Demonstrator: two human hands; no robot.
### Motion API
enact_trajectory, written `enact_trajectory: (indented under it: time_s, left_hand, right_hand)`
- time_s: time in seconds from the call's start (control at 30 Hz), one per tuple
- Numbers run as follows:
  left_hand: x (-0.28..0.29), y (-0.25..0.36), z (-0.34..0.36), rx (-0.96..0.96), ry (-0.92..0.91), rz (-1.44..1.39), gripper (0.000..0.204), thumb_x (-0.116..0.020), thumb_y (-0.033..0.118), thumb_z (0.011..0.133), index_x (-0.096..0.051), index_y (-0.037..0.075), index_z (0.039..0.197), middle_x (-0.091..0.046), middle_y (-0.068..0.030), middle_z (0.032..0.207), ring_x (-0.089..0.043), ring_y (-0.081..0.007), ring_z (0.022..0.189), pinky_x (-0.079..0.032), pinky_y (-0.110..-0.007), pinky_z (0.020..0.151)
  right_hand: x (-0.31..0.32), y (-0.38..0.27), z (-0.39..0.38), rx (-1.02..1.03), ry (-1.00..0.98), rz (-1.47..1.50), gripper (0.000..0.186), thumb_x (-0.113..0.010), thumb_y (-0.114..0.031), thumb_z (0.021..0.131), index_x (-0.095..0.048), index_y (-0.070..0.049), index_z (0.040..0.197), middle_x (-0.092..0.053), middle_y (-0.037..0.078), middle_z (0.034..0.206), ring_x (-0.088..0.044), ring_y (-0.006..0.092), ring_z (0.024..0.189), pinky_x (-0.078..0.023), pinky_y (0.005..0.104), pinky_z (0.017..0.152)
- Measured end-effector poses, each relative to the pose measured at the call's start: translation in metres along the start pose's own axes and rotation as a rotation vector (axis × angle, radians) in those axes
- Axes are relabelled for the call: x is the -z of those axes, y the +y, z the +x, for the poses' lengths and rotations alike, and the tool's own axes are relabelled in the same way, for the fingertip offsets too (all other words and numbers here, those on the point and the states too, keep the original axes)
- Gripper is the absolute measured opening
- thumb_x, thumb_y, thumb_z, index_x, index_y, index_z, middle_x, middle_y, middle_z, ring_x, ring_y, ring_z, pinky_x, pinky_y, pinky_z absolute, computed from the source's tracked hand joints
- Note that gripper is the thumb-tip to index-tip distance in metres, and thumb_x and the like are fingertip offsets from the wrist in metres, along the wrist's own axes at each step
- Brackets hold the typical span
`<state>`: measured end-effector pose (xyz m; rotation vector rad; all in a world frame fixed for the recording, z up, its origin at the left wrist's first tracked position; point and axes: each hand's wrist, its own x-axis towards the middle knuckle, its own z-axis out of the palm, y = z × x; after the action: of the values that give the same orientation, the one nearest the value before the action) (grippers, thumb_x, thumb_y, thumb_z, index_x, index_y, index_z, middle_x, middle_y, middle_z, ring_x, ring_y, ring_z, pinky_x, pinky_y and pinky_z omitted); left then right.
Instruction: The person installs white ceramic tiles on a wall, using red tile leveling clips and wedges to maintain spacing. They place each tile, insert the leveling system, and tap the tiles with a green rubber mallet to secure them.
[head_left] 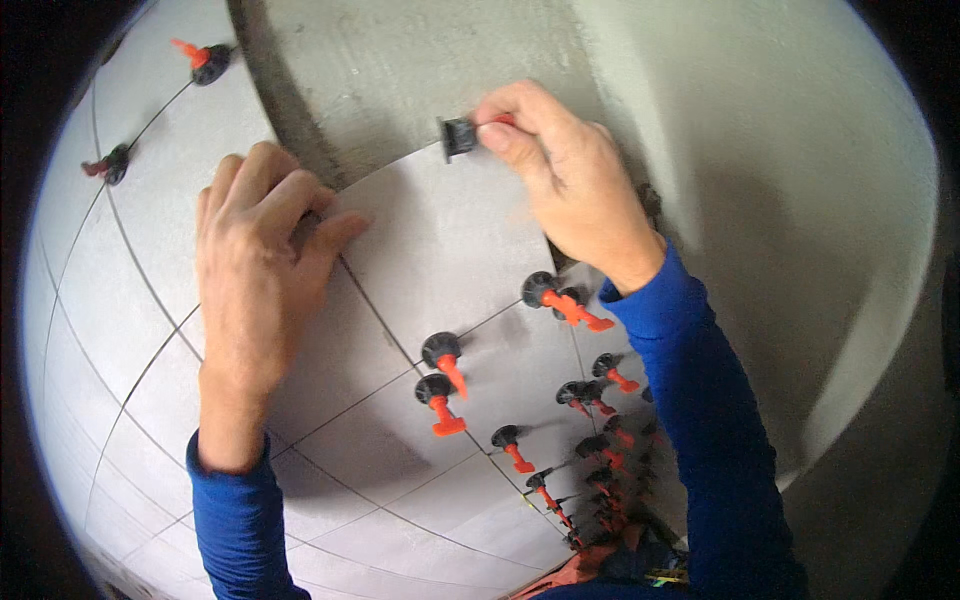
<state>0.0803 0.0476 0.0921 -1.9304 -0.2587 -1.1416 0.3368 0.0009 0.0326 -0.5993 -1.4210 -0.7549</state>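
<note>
Right hand: thumb and finger pinch the red stem of a black clip.
Left hand: fingers bent, thumb poking to the right. A dark bit peeks out between them; I cannot tell if the hand grips it or just touches it.
Where the black clip is: far middle, just by the far edge of a big tile. I cannot tell if they touch.
Tiles: pale grey, flat and smooth, with straight sides that look bendy toward the rim.
Dark lines: thin gaps that run between the tiles and cross each other.
Far-left clips: two, with round black bases and red stems.
Middle clips: two close together, black and round below, orange-red on top.
Near-right bunch: lots of black and red clips crowded together.
Bare strip: far side, grey and a bit rough, like cement.
Dark edge: a dark, bumpy band beside the far-left tiles.
Right side: a big, plain grey-green surface with soft shadows.
Sleeves: blue cloth with little folds, on both arms.
</note>
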Motion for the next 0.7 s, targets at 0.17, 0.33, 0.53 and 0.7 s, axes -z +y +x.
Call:
enact_trajectory:
  time_s: [0.17, 0.33, 0.53, 0.7]
  left_hand:
    - [-0.002, -0.001, 0.001, 0.001, -0.010, 0.018, 0.023, -0.088, 0.024, 0.078, -0.071, 0.009, 0.082, -0.063, -0.0027, 0.096, -0.057, -0.0236, 0.096, -0.045, -0.038, 0.088]
    - [-0.001, 0.000, 0.001, -0.001, -0.022, 0.007, 0.024, -0.088, 0.024, 0.077, -0.071, 0.009, 0.084, -0.063, -0.0026, 0.098, -0.057, -0.0235, 0.098, -0.044, -0.039, 0.089]
    - [-0.002, -0.001, 0.000, -0.046, 0.000, 0.033, 0.022, -0.087, 0.024, 0.078, -0.072, 0.009, 0.084, -0.062, -0.0037, 0.097, -0.058, -0.0233, 0.099, -0.044, -0.038, 0.090]
    - [0.011, -0.012, 0.000, -0.085, 0.000, -0.085, 0.011, -0.082, 0.013, 0.085, -0.078, 0.006, 0.093, -0.065, -0.0058, 0.100, -0.061, -0.0250, 0.100, -0.049, -0.039, 0.090]
  right_hand:
    - [0.000, 0.000, -0.002, -0.045, -0.052, -0.005, 0.011, -0.064, -0.015, 0.106, -0.063, -0.004, 0.109, -0.075, 0.017, 0.096, -0.075, 0.0353, 0.090, -0.057, 0.0425, 0.078]
    - [0.003, -0.003, 0.001, -0.069, -0.069, -0.033, 0.013, -0.063, -0.017, 0.107, -0.063, -0.005, 0.111, -0.075, 0.016, 0.095, -0.075, 0.0352, 0.090, -0.058, 0.0413, 0.079]
    - [0.009, -0.005, 0.003, -0.100, -0.122, -0.111, 0.020, -0.060, -0.024, 0.109, -0.063, -0.005, 0.110, -0.074, 0.015, 0.095, -0.073, 0.0340, 0.090, -0.054, 0.0426, 0.087]
    - [0.009, -0.007, 0.004, -0.084, -0.137, -0.194, 0.024, -0.057, -0.028, 0.111, -0.063, -0.005, 0.110, -0.072, 0.014, 0.096, -0.069, 0.0337, 0.094, -0.049, 0.0423, 0.092]
